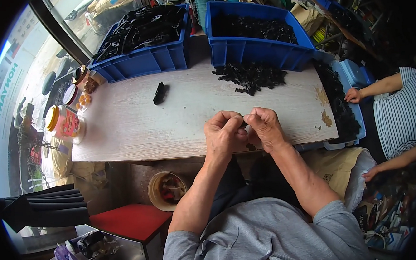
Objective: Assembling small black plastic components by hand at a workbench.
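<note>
Over the table's front edge my left hand [225,130] and my right hand [265,126] meet, fingers pinched together around a small dark piece [243,122]. Most of that piece is hidden by the fingers, so its kind cannot be made out. Further off to the left, one elongated black plastic part [159,93] lies alone on the pale wooden tabletop [121,121]. Beyond my hands spreads a loose heap of small black parts [252,78], just in front of a blue crate [260,50].
Another blue crate [142,62] at the back left is piled with black parts. Lidded jars [64,120] line the left edge. On the right, a person in a striped shirt [400,113] reaches to a blue bin [360,120]. A bucket [154,193] stands below the table.
</note>
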